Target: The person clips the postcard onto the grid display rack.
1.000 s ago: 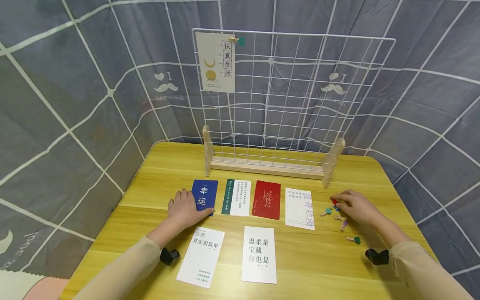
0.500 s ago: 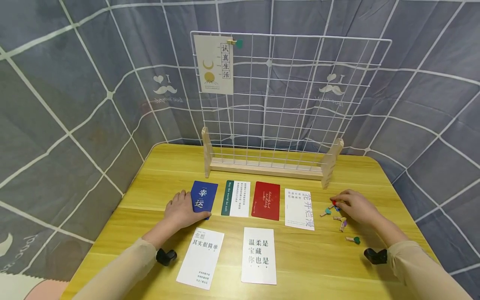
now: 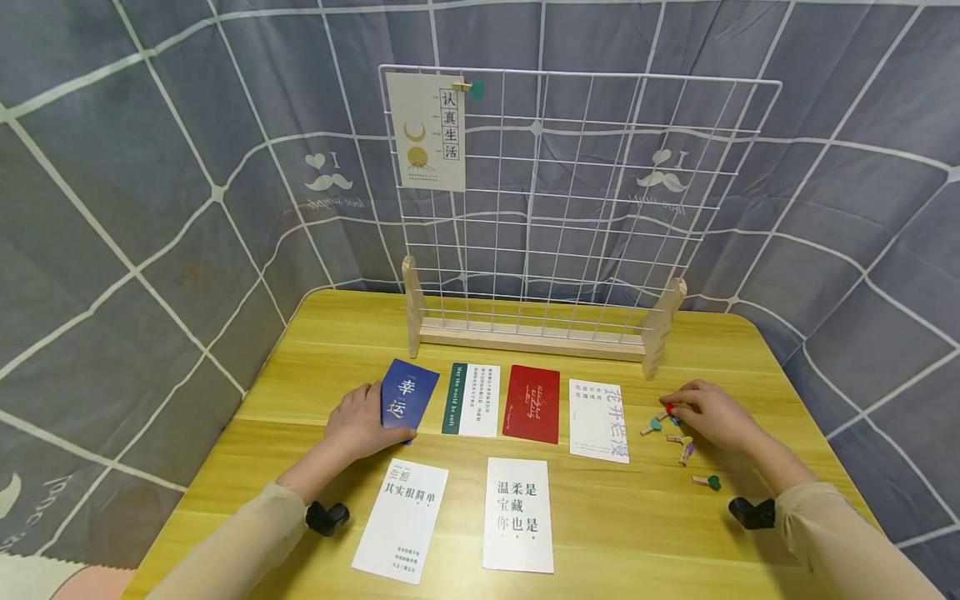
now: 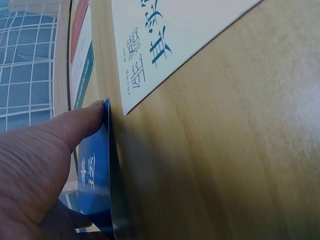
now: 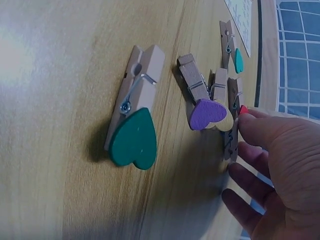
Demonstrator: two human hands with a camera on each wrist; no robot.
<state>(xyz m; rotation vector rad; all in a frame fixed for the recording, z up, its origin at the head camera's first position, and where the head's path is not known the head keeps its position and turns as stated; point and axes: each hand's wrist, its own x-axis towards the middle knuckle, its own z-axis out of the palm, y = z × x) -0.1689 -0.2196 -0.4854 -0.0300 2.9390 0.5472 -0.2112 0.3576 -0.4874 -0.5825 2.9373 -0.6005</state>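
My left hand (image 3: 357,422) grips a blue card (image 3: 407,398) with gold characters. In the left wrist view the thumb lies along the edge of the blue card (image 4: 95,175), which stands tilted with that edge raised from the table. My right hand (image 3: 716,415) is at the small wooden clothespins on the right. Its thumb and forefinger pinch a clothespin with a red heart (image 5: 243,109), mostly hidden by the fingers. Close by lie clothespins with a purple heart (image 5: 206,114), a dark green heart (image 5: 134,140) and a teal heart (image 5: 238,60).
A white wire grid rack (image 3: 570,204) on wooden feet stands at the back, with a moon card (image 3: 427,133) clipped to its upper left. On the table lie a green-and-white card (image 3: 472,400), a red card (image 3: 532,404) and several white cards, including one (image 3: 517,517) in front.
My left hand has drawn slightly back and left, and the blue card has turned and tilted with it. The right hand stays almost in place at the clothespins.
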